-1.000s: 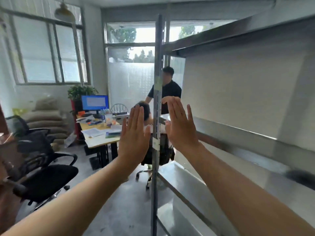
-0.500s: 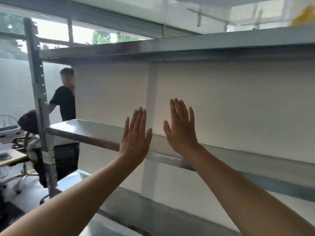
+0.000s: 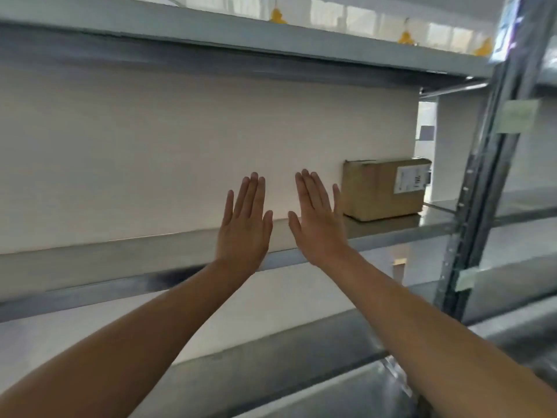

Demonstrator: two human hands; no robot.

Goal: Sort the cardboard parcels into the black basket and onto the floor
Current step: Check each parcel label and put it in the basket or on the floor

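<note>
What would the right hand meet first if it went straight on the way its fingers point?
Probably the pale back panel behind the shelf, though depth is unclear. The right hand aims up and slightly left, missing the cardboard parcel beside it.

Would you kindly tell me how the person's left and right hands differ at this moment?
The right hand overlaps the cardboard parcel at its left edge in view; the left hand shows well clear of it. The left hand's fingers lean right, the right hand's lean left. Both are open, raised, holding nothing.
</note>
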